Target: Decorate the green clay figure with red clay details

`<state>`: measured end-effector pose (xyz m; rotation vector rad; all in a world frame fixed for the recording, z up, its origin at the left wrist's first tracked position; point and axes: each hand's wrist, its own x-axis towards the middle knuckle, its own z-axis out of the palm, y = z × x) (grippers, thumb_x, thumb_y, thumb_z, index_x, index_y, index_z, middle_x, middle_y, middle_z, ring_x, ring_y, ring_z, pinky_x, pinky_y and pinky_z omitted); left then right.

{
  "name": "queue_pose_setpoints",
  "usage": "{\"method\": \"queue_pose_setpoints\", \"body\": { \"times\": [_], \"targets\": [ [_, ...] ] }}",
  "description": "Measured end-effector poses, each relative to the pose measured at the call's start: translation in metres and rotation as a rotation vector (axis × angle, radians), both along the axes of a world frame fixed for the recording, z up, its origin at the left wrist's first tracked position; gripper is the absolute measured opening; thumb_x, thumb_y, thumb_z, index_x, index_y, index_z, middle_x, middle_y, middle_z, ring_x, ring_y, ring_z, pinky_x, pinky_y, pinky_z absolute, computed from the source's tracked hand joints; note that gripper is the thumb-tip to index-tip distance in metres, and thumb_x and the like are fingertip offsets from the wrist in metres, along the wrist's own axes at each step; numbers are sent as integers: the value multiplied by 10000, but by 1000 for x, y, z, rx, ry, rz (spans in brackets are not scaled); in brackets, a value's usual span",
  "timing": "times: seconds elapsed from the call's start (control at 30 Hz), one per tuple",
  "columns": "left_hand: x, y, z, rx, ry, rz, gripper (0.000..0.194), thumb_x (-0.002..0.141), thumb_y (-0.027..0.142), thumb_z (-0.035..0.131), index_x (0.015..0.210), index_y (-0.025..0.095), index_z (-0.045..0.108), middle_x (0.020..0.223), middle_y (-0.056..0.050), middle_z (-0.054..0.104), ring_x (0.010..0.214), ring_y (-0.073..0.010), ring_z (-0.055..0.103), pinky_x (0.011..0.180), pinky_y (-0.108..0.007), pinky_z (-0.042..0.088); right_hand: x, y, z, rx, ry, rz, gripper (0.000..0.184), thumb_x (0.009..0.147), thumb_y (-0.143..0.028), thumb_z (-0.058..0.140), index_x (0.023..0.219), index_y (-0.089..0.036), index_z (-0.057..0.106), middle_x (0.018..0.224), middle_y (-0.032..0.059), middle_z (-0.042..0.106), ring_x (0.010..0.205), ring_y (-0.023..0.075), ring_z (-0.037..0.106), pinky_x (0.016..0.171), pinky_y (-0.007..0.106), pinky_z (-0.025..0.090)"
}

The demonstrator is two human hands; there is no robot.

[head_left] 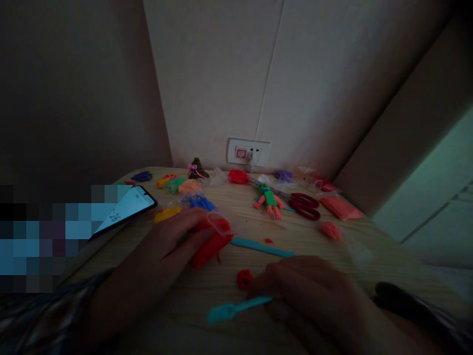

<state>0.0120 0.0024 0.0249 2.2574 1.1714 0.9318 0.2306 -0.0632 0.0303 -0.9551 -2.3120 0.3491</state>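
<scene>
Coarse blocks [44, 236] hide one end of the phone [129, 209] from us; right of the phone, we lose a turquoise tool [222, 312] partly under the right hand [310, 291], scissors [293, 198] partly behind a figurine [271, 198].

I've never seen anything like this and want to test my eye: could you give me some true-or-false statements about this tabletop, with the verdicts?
1. The left hand holds a bag of red clay. True.
2. The scissors have yellow handles. False: the handles are dark red.
3. The small figurine has a green torso. True.
4. The phone lies right of the figurine. False: it lies to the left in the picture.
5. The right hand is beside a small red clay piece. True.
</scene>
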Motion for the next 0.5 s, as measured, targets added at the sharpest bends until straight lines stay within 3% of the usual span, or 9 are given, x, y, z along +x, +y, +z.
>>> {"method": "queue_pose_setpoints", "body": {
  "times": [0.1,0.27,0.37,0.5],
  "targets": [
    [2,0,-2,-9,12,-36,282,909,361,499,921,191,724,902,45,729,832,-131,663,776,-144,500,0,2,2,-84,13,-3,245,987,-176,406,938,-235,640,787,-4,729,687,113,685,634,178,543],
    [2,-1,-5,-35,46,-62,341,913,361,504,1169,178,636,1116,-1,687,1011,-177,643,884,-227,494,0,4,0,-175,7,46,210,941,-113,408,908,-214,590,674,-49,601,536,79,558,509,152,446],
    [0,-1,-8,42,104,-87,349,906,360,553,1220,215,596,1204,-34,653,1085,-209,611,987,-304,460,-1,4,1,-259,67,40,194,956,-129,410,895,-216,572,661,-63,541,516,74,498,480,154,407],
    [0,-4,-5,155,139,-159,342,868,232,577,1205,289,561,1202,14,616,1114,-206,576,999,-289,432,-4,3,8,-464,171,100,198,950,-117,415,826,-202,544,699,-48,560,600,76,533,554,161,440]
  ]
}}
